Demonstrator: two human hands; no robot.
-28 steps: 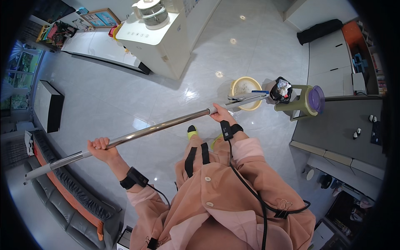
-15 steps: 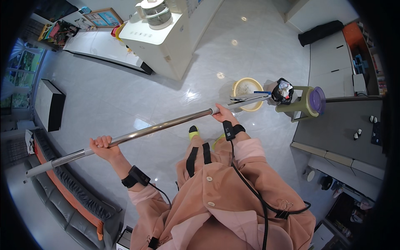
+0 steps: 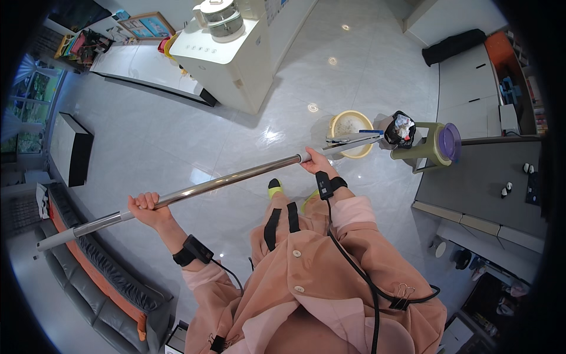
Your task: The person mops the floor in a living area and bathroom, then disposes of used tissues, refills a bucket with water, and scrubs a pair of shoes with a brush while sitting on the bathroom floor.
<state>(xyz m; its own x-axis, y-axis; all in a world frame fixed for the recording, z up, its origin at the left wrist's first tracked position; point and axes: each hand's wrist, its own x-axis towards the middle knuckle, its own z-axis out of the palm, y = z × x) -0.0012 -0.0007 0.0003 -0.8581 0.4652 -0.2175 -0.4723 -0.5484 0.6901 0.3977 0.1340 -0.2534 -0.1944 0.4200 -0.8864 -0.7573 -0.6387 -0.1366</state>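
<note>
A long mop [image 3: 230, 180] with a shiny metal pole runs slantwise across my front, its grey grip end far out to the left. My left hand [image 3: 148, 209] wraps round the pole near that grip end. Close to the head end, my right hand [image 3: 317, 161] is closed on the grey collar and pole. The flat mop head [image 3: 354, 140], white and grey with a blue strip, extends over a round cream-yellow basin [image 3: 335, 121] on the floor. Whether the head touches the basin is hard to tell.
Right of the basin stand a black-lined trash bin [image 3: 400, 138] and a green stool [image 3: 433, 137] with a purple top. A white cabinet [image 3: 236, 82] carrying a glass kettle [image 3: 223, 23] is ahead. A grey sofa [image 3: 88, 295] lies at the left. Glossy tiles cover the floor.
</note>
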